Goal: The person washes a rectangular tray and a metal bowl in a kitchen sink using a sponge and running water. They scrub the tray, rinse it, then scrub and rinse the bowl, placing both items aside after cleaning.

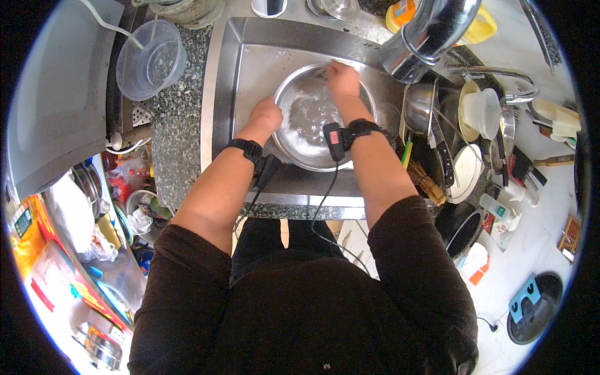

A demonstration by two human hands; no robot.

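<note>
A round stainless steel basin point(311, 168) sits in the metal sink point(255, 70) below me. Cloudy, moving water point(307, 115) with foam along its lower left fills part of it. At the basin's left rim, my left hand point(267, 115) is closed on the edge, fingers mostly hidden. My right hand point(343, 80) is at the far right inside edge, curled and blurred by motion. Whether it holds anything cannot be seen. Both wrists wear black straps with small cabled devices.
A large chrome faucet point(412, 47) overhangs the sink's upper right. Pots point(418, 105), a knife point(444, 164) and a straw brush point(425, 183) crowd the right side. A clear plastic tub point(151, 61) stands on the left granite counter point(176, 140). A yellow bottle point(396, 16) stands behind.
</note>
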